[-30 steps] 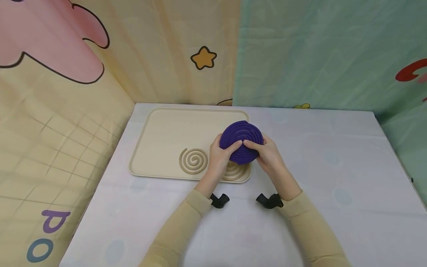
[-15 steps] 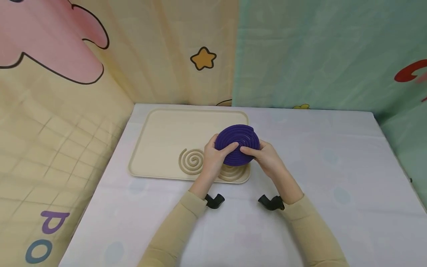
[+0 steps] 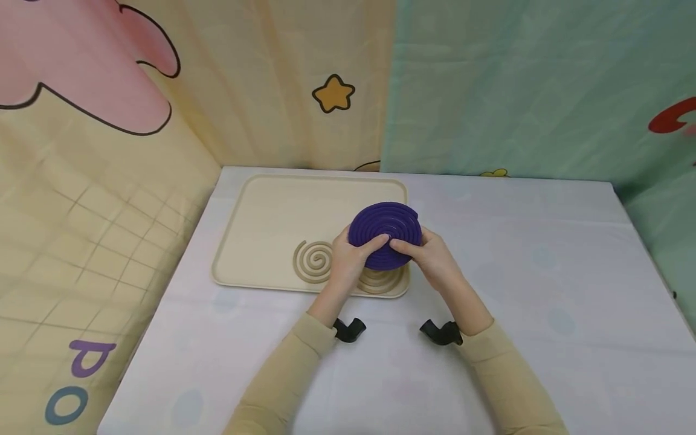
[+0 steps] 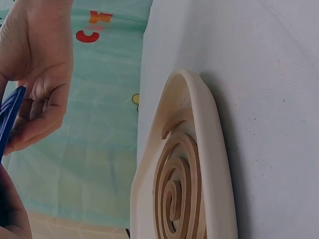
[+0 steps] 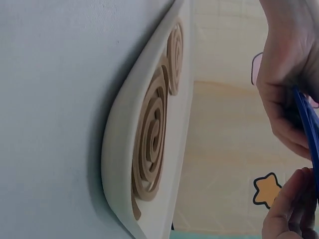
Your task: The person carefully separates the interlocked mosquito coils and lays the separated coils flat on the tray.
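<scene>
A purple mosquito coil [image 3: 386, 217], its rings packed close like a nested pair, is held up over the tray's front right corner. My left hand [image 3: 346, 257] grips it by the left edge, thumb on the face near the centre. On the right edge my right hand [image 3: 439, 261] pinches it the same way, the two thumb tips close together. The fingers behind are hidden in the head view; both wrist views show the coil edge-on [image 5: 310, 124] with fingers curled beneath. Two tan mosquito coils, one left [image 3: 312, 263] and one partly covered [image 3: 377, 283], lie on the tray.
The cream tray [image 3: 266, 211] has a low raised rim and stands on the left half of a white-clothed table [image 3: 522, 254]. Black wrist mounts [image 3: 350, 330] show below the hands. Printed curtains [image 3: 462, 90] hang behind the table and at its sides.
Both hands have shifted slightly left and down with the purple coil. The coil has turned clockwise, its outer end going from the top to the upper right. The tan coils stay put.
</scene>
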`<state>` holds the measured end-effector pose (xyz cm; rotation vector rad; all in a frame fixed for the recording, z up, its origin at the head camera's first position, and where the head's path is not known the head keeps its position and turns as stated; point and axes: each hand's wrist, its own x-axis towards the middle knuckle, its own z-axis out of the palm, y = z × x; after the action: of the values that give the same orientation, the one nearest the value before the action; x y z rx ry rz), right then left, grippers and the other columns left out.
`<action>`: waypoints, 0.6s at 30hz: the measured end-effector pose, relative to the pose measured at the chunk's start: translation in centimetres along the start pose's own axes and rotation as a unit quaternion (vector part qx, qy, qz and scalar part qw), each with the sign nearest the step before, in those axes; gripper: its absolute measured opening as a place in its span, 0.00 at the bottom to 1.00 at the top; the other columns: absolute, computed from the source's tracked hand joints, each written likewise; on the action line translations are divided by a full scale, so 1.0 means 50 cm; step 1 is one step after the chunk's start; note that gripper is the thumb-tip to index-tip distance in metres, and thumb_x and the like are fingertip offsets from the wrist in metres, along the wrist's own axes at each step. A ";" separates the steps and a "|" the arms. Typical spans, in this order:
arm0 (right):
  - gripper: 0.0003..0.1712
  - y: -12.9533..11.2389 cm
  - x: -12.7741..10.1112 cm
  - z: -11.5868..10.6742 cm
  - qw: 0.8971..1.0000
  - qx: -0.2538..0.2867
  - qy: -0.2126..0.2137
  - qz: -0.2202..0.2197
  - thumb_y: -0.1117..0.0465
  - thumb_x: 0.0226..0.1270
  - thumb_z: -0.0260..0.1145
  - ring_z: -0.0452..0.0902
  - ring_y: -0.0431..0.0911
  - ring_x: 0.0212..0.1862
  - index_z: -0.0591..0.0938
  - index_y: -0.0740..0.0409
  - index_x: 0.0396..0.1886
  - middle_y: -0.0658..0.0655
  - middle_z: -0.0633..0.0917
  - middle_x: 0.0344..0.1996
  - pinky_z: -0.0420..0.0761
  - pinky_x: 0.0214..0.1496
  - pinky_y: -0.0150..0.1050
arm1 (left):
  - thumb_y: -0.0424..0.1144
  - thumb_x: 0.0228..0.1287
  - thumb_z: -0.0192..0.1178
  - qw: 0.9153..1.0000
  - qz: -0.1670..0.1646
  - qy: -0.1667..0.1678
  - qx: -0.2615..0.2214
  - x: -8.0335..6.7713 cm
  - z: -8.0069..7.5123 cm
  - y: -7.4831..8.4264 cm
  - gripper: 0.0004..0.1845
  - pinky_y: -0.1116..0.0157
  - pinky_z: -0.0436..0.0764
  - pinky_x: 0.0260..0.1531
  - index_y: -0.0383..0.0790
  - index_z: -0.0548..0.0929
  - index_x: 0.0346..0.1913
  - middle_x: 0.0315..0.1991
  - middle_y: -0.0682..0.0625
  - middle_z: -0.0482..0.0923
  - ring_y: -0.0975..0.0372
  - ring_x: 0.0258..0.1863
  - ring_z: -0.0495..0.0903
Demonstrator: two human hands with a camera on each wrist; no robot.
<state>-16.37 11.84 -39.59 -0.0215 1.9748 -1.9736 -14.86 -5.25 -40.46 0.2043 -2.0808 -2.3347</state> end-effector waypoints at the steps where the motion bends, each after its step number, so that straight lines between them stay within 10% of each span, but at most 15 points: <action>1: 0.30 -0.003 0.000 -0.005 1.000 -0.004 0.003 -0.010 0.62 0.68 0.65 0.78 0.33 0.50 0.70 0.63 0.68 0.53 0.81 0.55 0.77 0.57 0.26 | 0.37 0.52 0.74 1.000 -0.001 -0.004 0.012 -0.001 -0.001 0.002 0.29 0.60 0.78 0.61 0.39 0.80 0.60 0.57 0.44 0.82 0.54 0.58 0.80; 9: 0.06 -0.042 -0.002 -0.038 0.991 -0.023 0.067 -0.115 0.62 0.66 0.68 0.78 0.34 0.40 0.84 0.47 0.41 0.39 0.83 0.33 0.79 0.48 0.24 | 0.42 0.48 0.77 0.992 0.002 -0.029 0.126 -0.005 -0.014 0.013 0.30 0.59 0.80 0.57 0.41 0.82 0.57 0.52 0.45 0.85 0.55 0.53 0.82; 18: 0.12 -0.023 -0.006 -0.036 0.988 -0.058 0.085 -0.115 0.63 0.63 0.71 0.80 0.33 0.35 0.83 0.63 0.44 0.39 0.84 0.29 0.82 0.42 0.26 | 0.39 0.51 0.75 0.998 -0.009 -0.010 0.068 -0.006 -0.026 0.010 0.28 0.60 0.79 0.59 0.40 0.80 0.57 0.53 0.44 0.83 0.55 0.55 0.81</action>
<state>-16.81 13.63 -38.43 -0.1189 2.2873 -2.0564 -14.48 -6.58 -40.09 0.2018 -2.2591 -2.2147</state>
